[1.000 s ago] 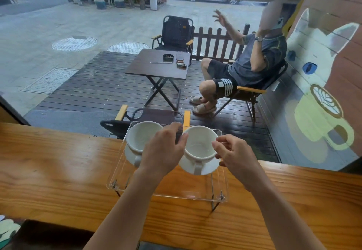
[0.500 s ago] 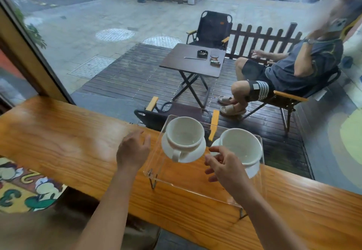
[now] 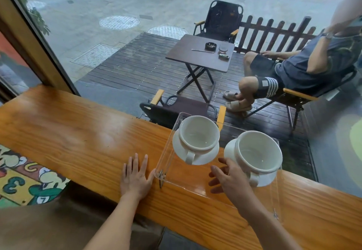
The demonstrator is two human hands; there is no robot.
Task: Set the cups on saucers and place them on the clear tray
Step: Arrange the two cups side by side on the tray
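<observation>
On the clear tray point(image 3: 166, 163) — both cups point(image 3: 198, 135) on saucers point(image 3: 195, 151).

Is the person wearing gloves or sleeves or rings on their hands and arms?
No gloves. The left hand and the right hand are both bare, and I see no rings, watch or bracelet on them. Both forearms are bare too: no sleeve reaches as far as the picture shows. The nails look short and unpainted, though they are small in this view.
</observation>
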